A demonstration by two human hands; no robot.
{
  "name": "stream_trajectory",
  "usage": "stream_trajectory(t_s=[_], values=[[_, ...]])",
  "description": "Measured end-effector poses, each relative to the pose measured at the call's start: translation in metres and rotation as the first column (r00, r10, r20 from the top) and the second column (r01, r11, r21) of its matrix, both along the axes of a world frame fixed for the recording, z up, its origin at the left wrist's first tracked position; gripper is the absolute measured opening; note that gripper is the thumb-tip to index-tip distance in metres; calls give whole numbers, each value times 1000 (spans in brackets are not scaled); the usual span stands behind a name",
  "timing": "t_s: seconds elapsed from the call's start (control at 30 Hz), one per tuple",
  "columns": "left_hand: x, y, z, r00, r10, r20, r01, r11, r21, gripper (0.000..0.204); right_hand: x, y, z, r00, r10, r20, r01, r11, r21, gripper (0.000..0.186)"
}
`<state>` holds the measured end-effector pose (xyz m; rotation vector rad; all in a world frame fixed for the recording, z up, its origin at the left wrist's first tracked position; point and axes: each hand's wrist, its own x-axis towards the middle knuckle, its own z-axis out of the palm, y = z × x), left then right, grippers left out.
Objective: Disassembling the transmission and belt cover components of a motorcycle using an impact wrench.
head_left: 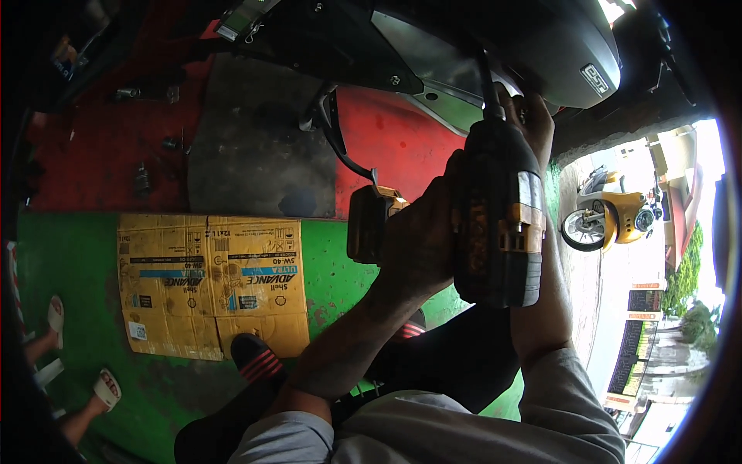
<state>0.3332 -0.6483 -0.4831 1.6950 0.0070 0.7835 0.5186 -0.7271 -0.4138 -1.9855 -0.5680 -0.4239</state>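
My left hand (421,240) is wrapped round the grip of a black and yellow cordless power driver (498,216), its battery (371,228) to the left of my wrist. The driver points up, and its long socket (490,100) reaches the underside of a dark scooter body (541,42) with a metal plate and bolts. My right hand (525,120) is raised just beside the socket, fingers curled against the underside; what they hold is hidden. A bent dark bar or hose (332,124) hangs left of the driver.
Flattened cardboard (170,309) lies on the green floor, near my striped slides (259,359). Loose metal parts (143,178) sit on red flooring. Another person's sandalled feet (104,390) show at lower left. A yellow scooter (618,216) stands outside at right.
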Motion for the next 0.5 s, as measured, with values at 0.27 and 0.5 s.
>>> stream_trajectory(t_s=[0.27, 0.5], values=[[-20, 4, 11, 982, 126, 140, -142, 984, 109, 62, 21, 20, -16, 865, -152, 478, 296, 924, -242, 38], [-27, -6, -7, 957, -268, 113, 288, 827, -483, 50, -2, 38, -3, 850, -285, 444, 417, 878, -236, 31]])
